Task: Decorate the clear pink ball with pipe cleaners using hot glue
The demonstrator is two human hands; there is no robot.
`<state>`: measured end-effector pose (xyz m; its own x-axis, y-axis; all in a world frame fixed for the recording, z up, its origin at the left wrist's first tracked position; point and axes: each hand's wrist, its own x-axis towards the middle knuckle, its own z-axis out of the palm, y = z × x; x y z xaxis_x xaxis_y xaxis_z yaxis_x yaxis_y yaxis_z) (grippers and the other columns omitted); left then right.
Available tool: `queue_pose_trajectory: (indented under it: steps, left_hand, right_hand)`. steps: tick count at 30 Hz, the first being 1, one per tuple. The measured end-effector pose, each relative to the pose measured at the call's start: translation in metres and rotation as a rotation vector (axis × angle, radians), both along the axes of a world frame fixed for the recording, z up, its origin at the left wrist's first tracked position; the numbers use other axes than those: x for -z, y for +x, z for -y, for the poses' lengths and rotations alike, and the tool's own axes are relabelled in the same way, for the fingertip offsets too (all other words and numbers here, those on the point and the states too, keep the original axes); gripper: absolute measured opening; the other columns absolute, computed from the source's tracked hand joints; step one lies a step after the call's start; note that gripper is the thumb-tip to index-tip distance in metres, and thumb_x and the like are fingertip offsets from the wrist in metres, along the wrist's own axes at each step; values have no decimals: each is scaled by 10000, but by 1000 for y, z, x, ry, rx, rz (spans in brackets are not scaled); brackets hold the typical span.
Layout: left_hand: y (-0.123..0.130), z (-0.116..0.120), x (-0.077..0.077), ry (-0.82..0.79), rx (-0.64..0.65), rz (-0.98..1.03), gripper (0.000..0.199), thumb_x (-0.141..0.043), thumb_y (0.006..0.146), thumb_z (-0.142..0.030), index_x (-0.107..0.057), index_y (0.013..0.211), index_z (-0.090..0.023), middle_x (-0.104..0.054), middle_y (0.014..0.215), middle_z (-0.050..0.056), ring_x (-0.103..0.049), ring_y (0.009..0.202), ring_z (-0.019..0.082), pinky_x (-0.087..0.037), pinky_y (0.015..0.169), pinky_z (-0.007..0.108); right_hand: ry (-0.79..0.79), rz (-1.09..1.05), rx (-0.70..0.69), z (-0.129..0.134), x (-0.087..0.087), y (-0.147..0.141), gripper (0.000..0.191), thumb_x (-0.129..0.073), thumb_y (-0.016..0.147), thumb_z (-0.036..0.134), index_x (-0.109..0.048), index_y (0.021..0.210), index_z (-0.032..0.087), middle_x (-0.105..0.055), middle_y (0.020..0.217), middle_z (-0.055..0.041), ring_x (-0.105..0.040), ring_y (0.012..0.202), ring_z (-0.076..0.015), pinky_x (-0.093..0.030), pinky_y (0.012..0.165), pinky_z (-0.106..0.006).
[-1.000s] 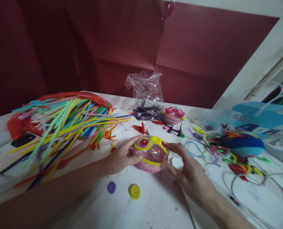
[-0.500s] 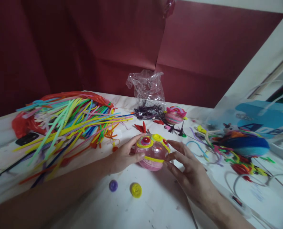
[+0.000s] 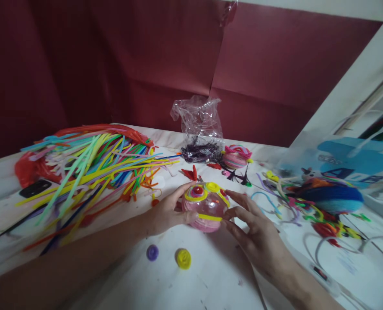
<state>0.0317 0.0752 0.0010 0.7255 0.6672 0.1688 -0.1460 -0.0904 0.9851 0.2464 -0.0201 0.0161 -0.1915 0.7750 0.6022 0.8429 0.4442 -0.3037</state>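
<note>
A round pink ball [image 3: 207, 224], clear at the front, rests on the white table between my hands. Coiled pipe-cleaner rounds in red, white and yellow sit on its top like eyes, with a yellow coil [image 3: 212, 187] between them. A yellow pipe cleaner [image 3: 210, 217] runs across its front. My left hand [image 3: 173, 209] grips the ball's left side, its thumb pressing the strip's left end. At the right side, my right hand [image 3: 247, 217] pinches the strip's other end against the ball. Nearer to me lie a purple coil [image 3: 152, 252] and a yellow coil [image 3: 184, 258].
A heap of colourful pipe cleaners [image 3: 94, 168] spreads at left, over a phone [image 3: 36, 188]. Behind stand a clear plastic bag [image 3: 200, 129] and a pink decorated ball [image 3: 236, 156]. At right are a blue yarn-like ball [image 3: 335, 199], loose scraps and a white cable [image 3: 310, 245].
My left thumb has shifted slightly down onto the left end of the yellow pipe cleaner. The ball and my right hand have hardly moved.
</note>
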Motion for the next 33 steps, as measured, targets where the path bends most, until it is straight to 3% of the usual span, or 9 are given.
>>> queue_pose_trajectory:
  steps: [7,14,25,33]
  left_hand:
    - [5,2,1,45,-43,45,679,-695,782,-405,-397,1365,-227,-460,1430,130,-485,1261,329,-409,1032,466]
    - [7,4,0,-19,-76,67,730,-729,744,-409,-404,1364,-201,-469,1421,151,-503,1239,347,-413,1020,487]
    - [7,0,2,25,-101,83,614,-700,784,-383,-487,1340,-231,-492,1420,118,-453,1295,334,-372,1064,483]
    - [7,0,3,28,-76,60,654,-681,803,-379,-426,1389,-235,-472,1438,119,-477,1277,330,-373,1068,489]
  right_hand:
    - [34,14,-10,0,-2,-2,195,-434,908,247,-611,830,219,-525,1277,-130,-550,1153,-281,-559,804,-460]
    - [14,32,-16,1,-3,-2,200,-438,907,250,-620,829,219,-519,1274,-135,-560,1131,-274,-559,804,-471]
    - [-35,1,-8,1,-2,0,187,-451,902,262,-619,827,225,-503,1290,-122,-558,1129,-267,-563,798,-463]
    - [-11,32,7,0,-3,-1,206,-446,901,272,-619,805,215,-518,1281,-127,-554,1141,-270,-549,833,-467]
